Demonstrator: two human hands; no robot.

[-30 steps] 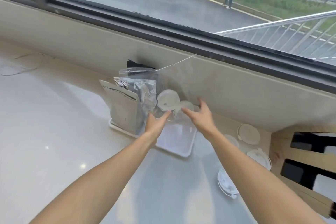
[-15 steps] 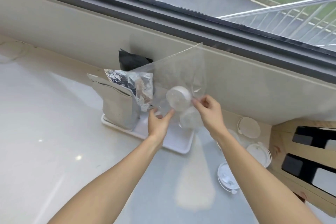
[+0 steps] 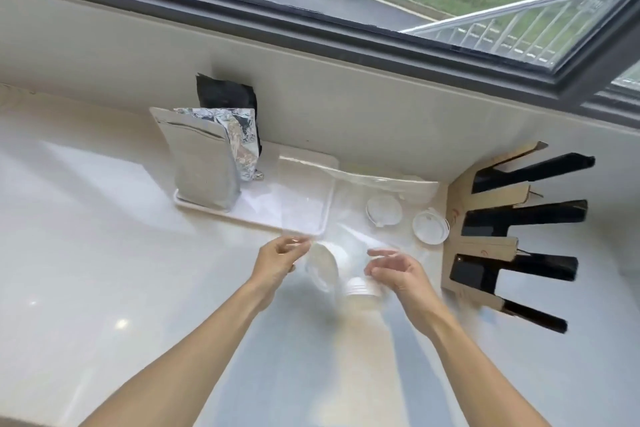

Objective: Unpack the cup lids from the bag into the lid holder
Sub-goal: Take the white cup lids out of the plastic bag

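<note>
A clear plastic bag [image 3: 346, 218] hangs tilted above the counter, its mouth toward me. My left hand [image 3: 278, 258] pinches its near left edge and my right hand [image 3: 398, 272] grips the near right edge. Two white cup lids [image 3: 325, 269] sit blurred at the bag's near end, between my hands. Two more white lids [image 3: 383, 210] [image 3: 429, 226] lie on the counter to the right. The cardboard lid holder [image 3: 491, 239] with black slots lies at the far right.
A white tray [image 3: 249, 215] stands against the wall with a silver pouch [image 3: 201, 163], a crumpled foil bag [image 3: 239, 139] and a black bag [image 3: 225, 94] on it. The window ledge runs behind. Pale counter surface spreads to the left and toward me.
The bag has come off the tray, down and toward me, and has tipped over. Both hands moved nearer with it; the lids slid to its near end.
</note>
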